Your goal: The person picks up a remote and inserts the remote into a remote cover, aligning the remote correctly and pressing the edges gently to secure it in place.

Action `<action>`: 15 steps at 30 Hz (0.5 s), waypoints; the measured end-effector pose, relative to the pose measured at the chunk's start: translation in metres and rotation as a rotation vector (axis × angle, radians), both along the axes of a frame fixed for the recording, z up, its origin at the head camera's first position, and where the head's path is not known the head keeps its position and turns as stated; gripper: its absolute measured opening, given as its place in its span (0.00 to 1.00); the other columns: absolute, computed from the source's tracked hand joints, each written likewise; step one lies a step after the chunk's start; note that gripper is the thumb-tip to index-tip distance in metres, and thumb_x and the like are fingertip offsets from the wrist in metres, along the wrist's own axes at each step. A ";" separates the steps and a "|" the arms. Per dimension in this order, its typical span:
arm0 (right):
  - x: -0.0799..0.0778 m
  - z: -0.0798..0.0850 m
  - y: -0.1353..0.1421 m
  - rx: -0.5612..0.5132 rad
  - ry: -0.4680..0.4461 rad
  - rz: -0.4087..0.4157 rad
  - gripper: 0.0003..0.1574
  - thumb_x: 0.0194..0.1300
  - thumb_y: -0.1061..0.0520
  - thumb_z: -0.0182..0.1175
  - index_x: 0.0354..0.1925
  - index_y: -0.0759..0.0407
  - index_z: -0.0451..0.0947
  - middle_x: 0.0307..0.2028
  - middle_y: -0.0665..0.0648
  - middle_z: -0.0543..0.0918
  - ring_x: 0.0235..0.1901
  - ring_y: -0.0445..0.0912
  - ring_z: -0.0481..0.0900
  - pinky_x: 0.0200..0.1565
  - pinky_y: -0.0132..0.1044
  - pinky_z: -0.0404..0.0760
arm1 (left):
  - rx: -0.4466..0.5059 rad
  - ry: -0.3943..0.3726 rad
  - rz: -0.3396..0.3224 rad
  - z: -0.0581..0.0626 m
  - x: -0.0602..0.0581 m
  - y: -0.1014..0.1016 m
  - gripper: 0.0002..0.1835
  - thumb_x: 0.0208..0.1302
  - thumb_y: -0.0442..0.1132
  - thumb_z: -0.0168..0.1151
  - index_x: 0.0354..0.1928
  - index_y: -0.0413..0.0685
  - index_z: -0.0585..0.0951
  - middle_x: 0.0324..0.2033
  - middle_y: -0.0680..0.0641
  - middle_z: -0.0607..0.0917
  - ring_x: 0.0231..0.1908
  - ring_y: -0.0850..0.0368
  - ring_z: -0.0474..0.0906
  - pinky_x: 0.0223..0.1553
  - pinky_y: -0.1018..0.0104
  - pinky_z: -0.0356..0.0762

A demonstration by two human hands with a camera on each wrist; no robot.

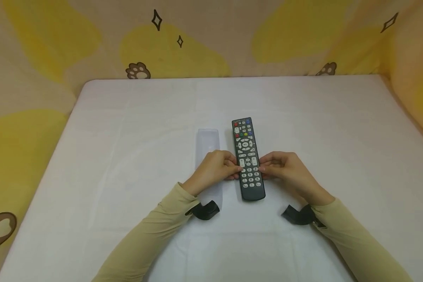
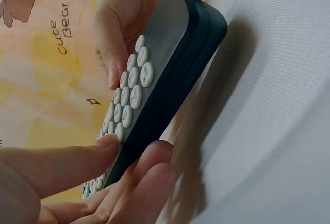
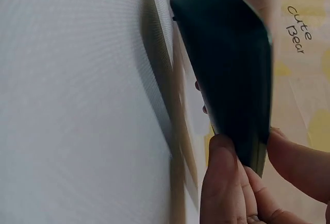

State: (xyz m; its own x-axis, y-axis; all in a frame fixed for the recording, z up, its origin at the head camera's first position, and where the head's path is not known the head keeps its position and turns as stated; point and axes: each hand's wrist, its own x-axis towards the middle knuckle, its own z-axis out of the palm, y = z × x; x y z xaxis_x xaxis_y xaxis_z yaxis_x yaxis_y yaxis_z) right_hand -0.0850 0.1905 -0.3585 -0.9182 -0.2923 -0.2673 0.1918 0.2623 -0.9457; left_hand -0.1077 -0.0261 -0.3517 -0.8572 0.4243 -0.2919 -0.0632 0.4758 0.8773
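A black remote control (image 1: 253,193) with pale and coloured buttons is held between both hands, its long axis pointing away from me. My left hand (image 1: 216,168) pinches its left edge, thumb on the button face and fingers below, as the left wrist view shows on the remote (image 2: 167,87). On the opposite edge, my right hand (image 1: 291,172) grips with thumb on top and fingers underneath. In the right wrist view the remote (image 3: 232,64) is raised a little off the table, above its shadow. A clear plastic case (image 1: 208,139) lies left of it, partly hidden by my left hand and wrist.
A white cloth (image 1: 137,117) covers the table. Patterned yellow and beige fabric (image 1: 204,55) hangs behind the far edge and along both sides. Black straps (image 1: 206,210) stick out at both wrists, close above the tabletop.
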 end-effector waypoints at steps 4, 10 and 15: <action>0.002 -0.001 0.000 -0.025 0.021 -0.010 0.19 0.59 0.66 0.63 0.45 0.78 0.73 0.33 0.58 0.85 0.34 0.43 0.84 0.40 0.36 0.82 | -0.013 0.031 -0.002 0.000 0.002 0.000 0.08 0.59 0.34 0.66 0.36 0.35 0.80 0.24 0.46 0.86 0.22 0.62 0.81 0.25 0.72 0.79; 0.003 0.000 -0.002 -0.020 0.042 -0.011 0.20 0.58 0.64 0.65 0.46 0.76 0.73 0.32 0.56 0.85 0.34 0.42 0.83 0.39 0.33 0.81 | -0.046 0.080 -0.022 -0.001 0.003 0.000 0.11 0.59 0.40 0.67 0.37 0.38 0.81 0.23 0.50 0.86 0.23 0.65 0.79 0.25 0.73 0.74; 0.003 0.002 -0.003 0.014 0.031 -0.005 0.23 0.57 0.62 0.67 0.47 0.74 0.73 0.33 0.58 0.85 0.35 0.43 0.83 0.39 0.34 0.80 | -0.088 0.101 -0.026 -0.001 0.003 0.001 0.15 0.60 0.46 0.66 0.39 0.39 0.81 0.23 0.52 0.85 0.24 0.64 0.76 0.26 0.73 0.71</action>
State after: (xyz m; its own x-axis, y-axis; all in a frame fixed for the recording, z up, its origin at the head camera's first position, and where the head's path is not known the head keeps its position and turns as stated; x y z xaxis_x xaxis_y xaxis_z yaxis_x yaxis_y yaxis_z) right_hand -0.0820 0.1874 -0.3568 -0.9274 -0.2843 -0.2430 0.1640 0.2748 -0.9474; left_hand -0.1044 -0.0249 -0.3523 -0.8732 0.4230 -0.2422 0.0363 0.5519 0.8331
